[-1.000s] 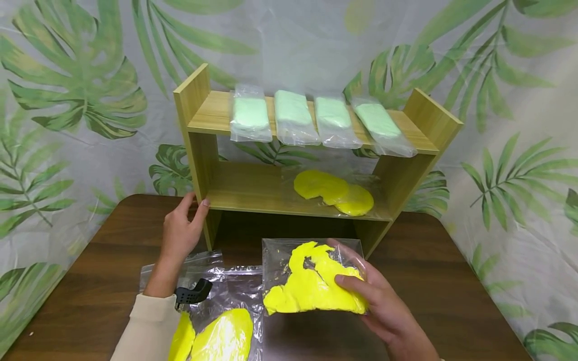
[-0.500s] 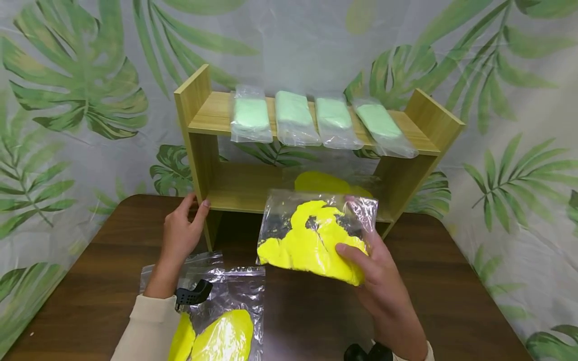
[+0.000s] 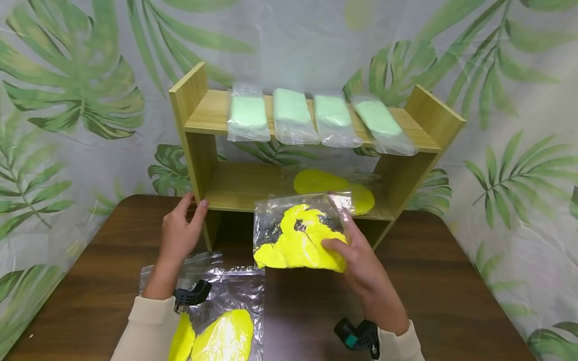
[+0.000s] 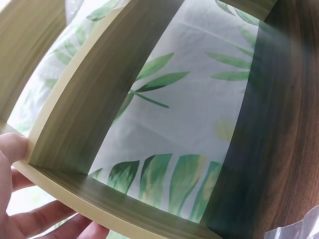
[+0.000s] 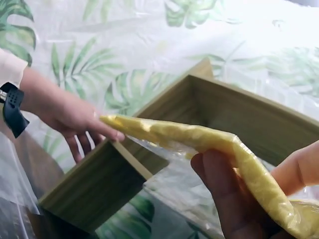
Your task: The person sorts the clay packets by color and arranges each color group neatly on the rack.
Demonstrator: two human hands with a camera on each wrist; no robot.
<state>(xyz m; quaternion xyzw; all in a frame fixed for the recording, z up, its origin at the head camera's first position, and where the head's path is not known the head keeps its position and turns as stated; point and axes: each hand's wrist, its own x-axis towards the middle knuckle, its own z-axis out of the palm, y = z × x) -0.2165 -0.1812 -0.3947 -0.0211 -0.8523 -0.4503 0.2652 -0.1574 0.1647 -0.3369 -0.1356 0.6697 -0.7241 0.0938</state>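
My right hand [image 3: 368, 260] pinches a clear plastic bag of flat yellow, dough-like material [image 3: 302, 240] along its right side, thumb on the near face. In the right wrist view, this yellow bag [image 5: 179, 135] appears edge-on and bent between thumb and fingers. It hovers before the middle board of a small wooden shelf [image 3: 235, 198], apart from the table. My left hand [image 3: 180, 230] grips the shelf's left side panel. The left wrist view shows the thumb [image 4: 12, 147] at the panel's front edge and the fingers on its outer side. Another yellow bag [image 3: 316, 181] lies on the middle board, partly covered.
Several clear bags of pale green material [image 3: 291, 113] lie in a row on the top board, overhanging its front edge. More yellow bags [image 3: 226, 336] lie on the dark wooden table [image 3: 451, 301] at the front left. A leaf-patterned sheet [image 3: 311, 40] hangs behind.
My right hand has raised the yellow bag from low over the table towards the middle board, then shifted it slightly left. The left hand has stayed on the side panel.
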